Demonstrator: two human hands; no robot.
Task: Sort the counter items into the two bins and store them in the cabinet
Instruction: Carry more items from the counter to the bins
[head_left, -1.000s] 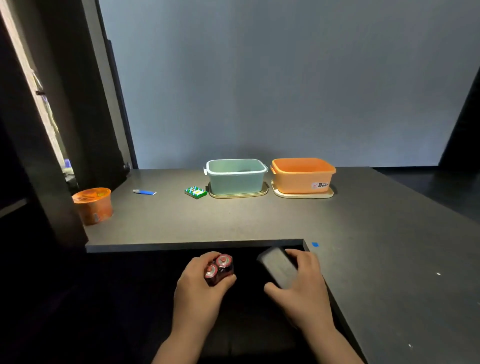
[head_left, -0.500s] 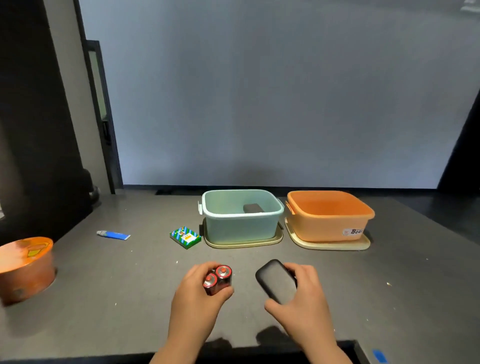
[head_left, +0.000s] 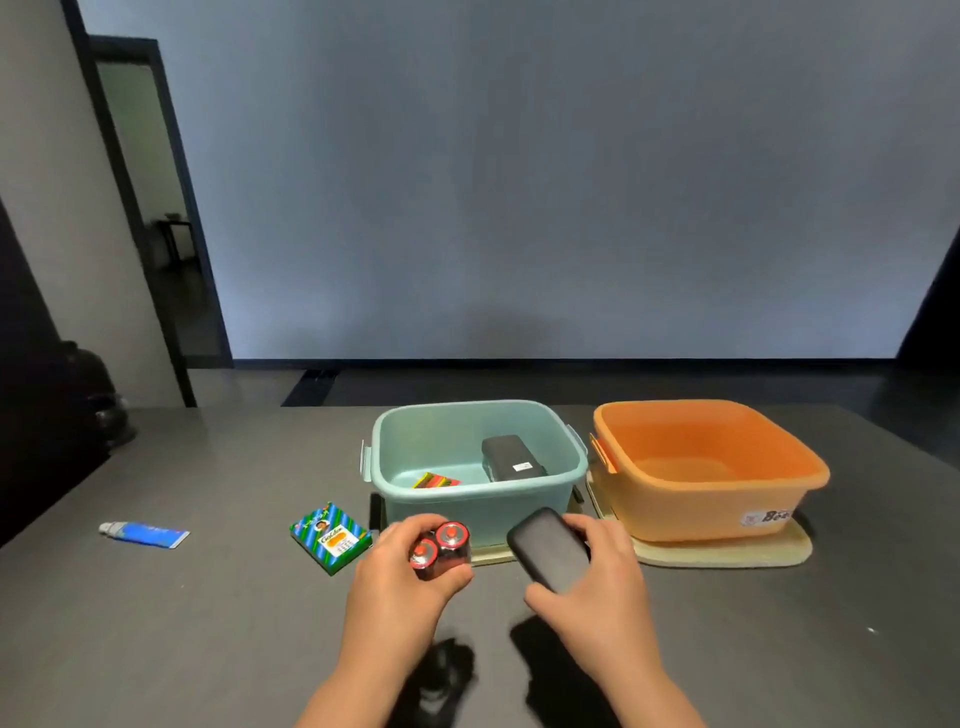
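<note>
Over the last second the view has closed in on the two bins, and both hands with their loads now sit just short of the near wall of the pale green plastic bin (head_left: 475, 493), where before they were back over the counter's near edge. The left hand (head_left: 397, 587) has its fingers curled round two dark cylindrical batteries with red ends (head_left: 440, 548); the right hand (head_left: 597, 577) grips a flat black rounded-rectangle device (head_left: 548, 556), fingers wrapped on its right edge. The green bin already holds a black box-shaped item (head_left: 511, 457) and a small red-yellow striped packet (head_left: 434, 480); the orange plastic bin (head_left: 711, 483) to its right looks empty. A green-blue patterned small carton (head_left: 330, 538) lies just left of the green bin, and a blue and white tube (head_left: 143, 535) lies farther left on the dark grey counter (head_left: 208, 623). Likely the drop-off comes next; cabinet storage is not started.
</note>
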